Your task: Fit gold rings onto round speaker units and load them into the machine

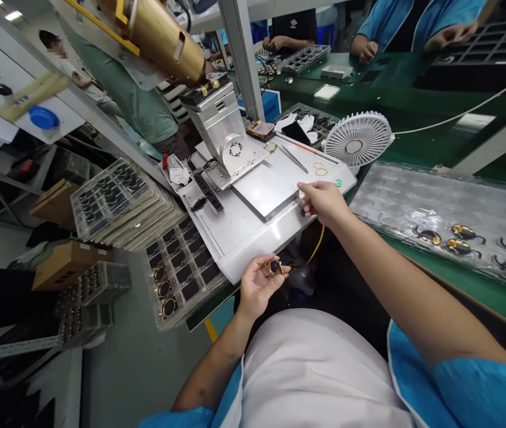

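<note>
My left hand [256, 286] is closed around a small round gold-rimmed part with a dark face, like a watch case [275, 268], held low in front of the bench edge. A dark strip or cable seems to trail from its right side. My right hand [324, 203] is at the front right of a flat metal plate [264, 189], fingers curled together by its corner. Whatever those fingers may pinch is too small to make out. Behind the plate stands a machine with a metal fixture [224, 134] and a gold cylinder [168, 44] above it.
Tweezers [294, 159] and yellow rings [320, 170] lie beside a white fan [360, 139]. At right, a clear tray [413, 196] bears several gold-and-black parts. Stacked trays [119, 202] and a tray of round parts [184, 267] stand left. Co-workers sit across the green table [395, 107].
</note>
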`<state>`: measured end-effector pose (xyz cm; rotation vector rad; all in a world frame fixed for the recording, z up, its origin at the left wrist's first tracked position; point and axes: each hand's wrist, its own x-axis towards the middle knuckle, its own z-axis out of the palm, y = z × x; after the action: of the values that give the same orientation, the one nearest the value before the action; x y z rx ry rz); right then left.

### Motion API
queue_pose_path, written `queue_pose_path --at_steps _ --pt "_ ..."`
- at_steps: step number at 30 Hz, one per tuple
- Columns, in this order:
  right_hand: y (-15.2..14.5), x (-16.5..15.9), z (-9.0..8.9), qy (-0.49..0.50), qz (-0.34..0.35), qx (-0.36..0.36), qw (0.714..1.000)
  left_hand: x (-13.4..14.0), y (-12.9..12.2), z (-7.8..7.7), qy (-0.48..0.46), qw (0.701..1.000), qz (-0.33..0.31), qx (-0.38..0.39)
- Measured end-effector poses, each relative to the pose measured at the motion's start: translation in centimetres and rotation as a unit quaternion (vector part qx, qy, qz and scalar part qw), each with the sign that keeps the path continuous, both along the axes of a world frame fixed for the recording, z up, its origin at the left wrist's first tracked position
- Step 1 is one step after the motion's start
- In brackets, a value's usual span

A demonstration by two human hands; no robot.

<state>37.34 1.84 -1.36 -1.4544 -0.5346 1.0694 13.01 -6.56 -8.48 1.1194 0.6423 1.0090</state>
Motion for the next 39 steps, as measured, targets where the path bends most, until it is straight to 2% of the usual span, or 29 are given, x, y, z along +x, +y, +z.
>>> queue_pose_path --at_steps 3,6,9,13,15,17,22,28,31,34,35,37,38,39 --pt "0.8 0.6 0.6 -0.006 0.005 0.008 1.0 -0.1 0.1 0.1 0.026 0.998 0.016 0.051" --pt "-0.8 0.0 0.4 -0.026 0.016 0.04 0.999 0.0 0.1 0.0 0.067 0.991 0.055 0.102" --pt "-4.3 -1.5 -0.3 -0.033 0.097 0.076 0.992 0.2 0.0 0.1 0.114 0.98 0.076 0.144" --pt "-9.3 -3.8 -1.4 -0.026 0.252 0.038 0.967 0.5 -0.1 0.4 0.167 0.963 0.089 0.193" --pt "-10.8 -4.7 -2.0 -0.034 0.289 0.019 0.956 0.7 -0.1 0.4 0.184 0.956 0.091 0.211" --pt "-11.6 -5.3 -2.5 -0.052 0.297 0.012 0.953 0.8 -0.2 0.3 0.191 0.951 0.09 0.227" --pt "-11.7 -5.6 -3.4 -0.101 0.281 0.021 0.954 0.9 -0.4 0.2 0.208 0.943 0.091 0.244" --pt "-11.8 -6.1 -3.4 -0.154 0.243 0.032 0.957 0.8 -0.7 0.0 0.202 0.945 0.108 0.233" --pt "-11.8 -6.4 -3.3 -0.071 0.251 0.002 0.965 0.9 -1.1 -0.1 0.195 0.952 0.101 0.213" --pt "-12.9 -4.6 -3.3 -0.006 0.253 -0.01 0.967 0.9 -1.2 -0.1 0.19 0.953 0.06 0.23" --pt "-13.7 -3.3 -3.2 -0.029 0.218 -0.006 0.976 0.8 -1.1 0.0 0.192 0.95 0.05 0.241" --pt "-16.0 0.5 -2.8 -0.147 0.089 -0.015 0.985 0.5 -0.8 0.1 0.197 0.945 0.046 0.256" --pt "-17.3 2.7 -2.5 -0.226 0.014 -0.032 0.974 0.3 -0.6 0.1 0.2 0.944 0.048 0.259" --pt "-18.6 4.9 -2.0 -0.309 -0.056 -0.062 0.947 0.1 -0.4 0.2 0.203 0.942 0.05 0.261"
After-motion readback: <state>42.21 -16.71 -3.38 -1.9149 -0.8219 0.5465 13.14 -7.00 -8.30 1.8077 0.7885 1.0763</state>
